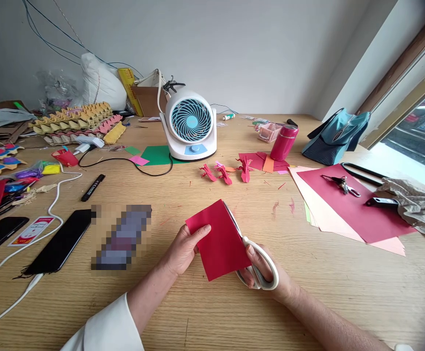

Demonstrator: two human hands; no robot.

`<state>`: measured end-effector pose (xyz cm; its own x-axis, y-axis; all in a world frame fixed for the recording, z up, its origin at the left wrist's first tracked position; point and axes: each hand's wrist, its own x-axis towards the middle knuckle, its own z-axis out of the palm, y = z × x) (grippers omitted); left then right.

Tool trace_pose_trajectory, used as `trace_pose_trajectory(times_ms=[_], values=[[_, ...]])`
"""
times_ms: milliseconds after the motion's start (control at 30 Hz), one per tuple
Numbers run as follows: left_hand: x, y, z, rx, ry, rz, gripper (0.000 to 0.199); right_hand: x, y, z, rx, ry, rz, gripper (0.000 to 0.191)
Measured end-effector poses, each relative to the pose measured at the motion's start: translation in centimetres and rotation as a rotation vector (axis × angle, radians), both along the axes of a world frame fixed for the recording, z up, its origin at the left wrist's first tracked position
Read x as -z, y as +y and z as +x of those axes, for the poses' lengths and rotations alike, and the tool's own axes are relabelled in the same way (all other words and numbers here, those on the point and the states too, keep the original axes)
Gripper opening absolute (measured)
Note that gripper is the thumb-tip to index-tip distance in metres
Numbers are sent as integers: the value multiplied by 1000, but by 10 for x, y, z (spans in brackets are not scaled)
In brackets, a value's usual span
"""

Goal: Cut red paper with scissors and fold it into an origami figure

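- Left hand (183, 249) pinches red paper (219, 243) above the bench (212, 317).
- Right hand (284, 281) grips white-handled scissors (248, 241) — blades along the paper's edge.
- Likely trimming; the next snip calls for steady paper.

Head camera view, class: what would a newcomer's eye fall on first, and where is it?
Probably the red sheet in the left hand, just below the picture's middle, with white-handled scissors in the right hand at its right edge. Behind it stands the white fan, towards the back of the table, near centre. Three small red paper shapes lie between fan and sheet.
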<state>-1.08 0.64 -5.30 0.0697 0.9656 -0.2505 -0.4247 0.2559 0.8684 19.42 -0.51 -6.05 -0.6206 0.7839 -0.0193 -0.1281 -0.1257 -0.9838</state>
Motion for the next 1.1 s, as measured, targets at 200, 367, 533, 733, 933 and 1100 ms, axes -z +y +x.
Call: trace_pose_trajectory(times_ms=[200, 367, 533, 733, 933, 1100], values=[[-2, -1, 4, 11, 3, -3, 39, 7, 1, 0, 5, -5, 5, 57], [-1, -1, 4, 17, -5, 2, 37, 8, 1, 1, 22, 54, 10, 54], [0, -1, 3, 33, -9, 2, 36, 5, 1, 0, 14, 22, 9, 54], [1, -2, 4, 36, -3, 22, 34, 3, 0, 0, 34, 18, -20, 56], [5, 0, 1, 51, 16, 11, 37, -4, 6, 6, 132, 31, -20, 46], [9, 3, -1, -20, 97, 40, 34, -13, 29, 32, 215, -363, 91, 45]])
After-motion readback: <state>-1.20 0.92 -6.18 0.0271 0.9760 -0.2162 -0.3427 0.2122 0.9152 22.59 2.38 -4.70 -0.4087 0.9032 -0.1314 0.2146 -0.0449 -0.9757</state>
